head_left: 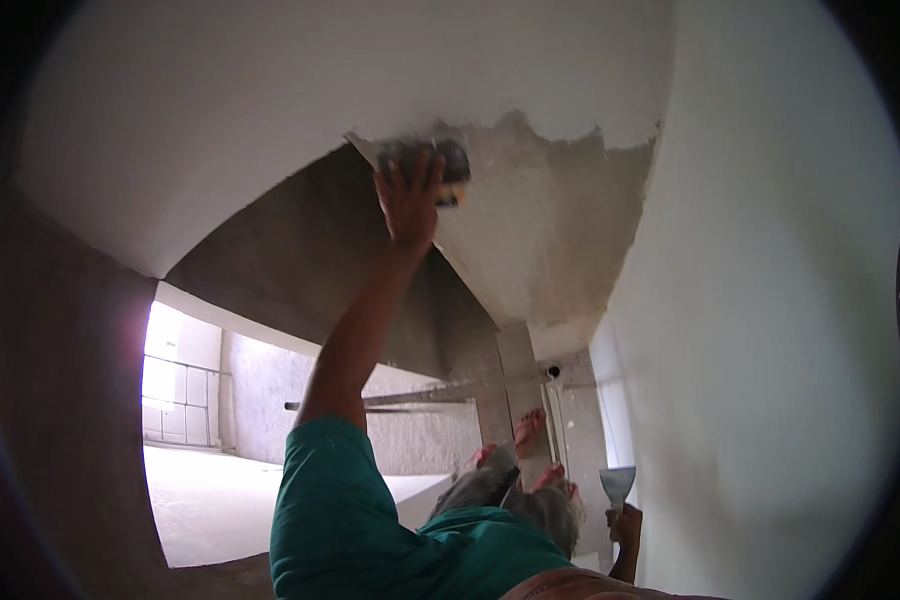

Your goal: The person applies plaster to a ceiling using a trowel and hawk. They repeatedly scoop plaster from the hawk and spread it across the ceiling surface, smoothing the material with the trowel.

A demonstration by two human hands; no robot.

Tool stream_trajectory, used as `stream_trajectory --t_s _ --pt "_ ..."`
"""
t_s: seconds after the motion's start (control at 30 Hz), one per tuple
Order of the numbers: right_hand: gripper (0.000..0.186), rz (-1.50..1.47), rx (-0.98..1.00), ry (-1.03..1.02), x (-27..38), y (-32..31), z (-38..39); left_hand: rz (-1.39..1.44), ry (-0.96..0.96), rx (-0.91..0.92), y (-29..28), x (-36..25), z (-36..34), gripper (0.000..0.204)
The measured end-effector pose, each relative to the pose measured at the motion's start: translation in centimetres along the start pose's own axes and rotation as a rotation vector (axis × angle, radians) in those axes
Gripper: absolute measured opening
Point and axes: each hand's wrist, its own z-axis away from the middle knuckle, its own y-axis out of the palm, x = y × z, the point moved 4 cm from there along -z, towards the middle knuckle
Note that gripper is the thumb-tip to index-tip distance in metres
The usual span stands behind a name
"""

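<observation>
My left hand (408, 200) is raised along a bare arm from a teal sleeve, with its fingers over a blurred dark rectangular tool (450, 160) with an orange-yellow patch. The tool is against a surface (545, 220) that is white above a ragged edge and patchy grey-beige below it. Low at the right, my right hand (625, 525) grips the handle of a wide metal putty knife (617, 480), its blade pointing up beside a smooth white wall (750, 300).
A dark grey recess (290, 260) adjoins the worked surface. At lower left is a bright opening with a metal grille (180, 405) and a thin bar (320, 406). Bare feet (530, 428) stand by a narrow grey plank (515, 360) below, near a small dark hole (553, 372).
</observation>
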Motion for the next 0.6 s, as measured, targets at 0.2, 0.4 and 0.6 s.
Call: stream_trajectory --t_s 0.2,0.4,0.6 --pt "0.023 -0.16 -0.052 0.004 10.7 6.7 2.7 1.011 -0.588 0.202 -9.1 -4.1 8.6 0.044" --pt "0.037 -0.619 0.522 -0.373 32.2 19.7 6.7 1.629 -0.988 0.169 -13.0 -12.6 19.2 0.022" --pt "0.025 -0.67 0.463 -0.426 38.5 22.6 8.3 2.02 -1.04 0.342 -12.1 -13.8 18.1 0.027"
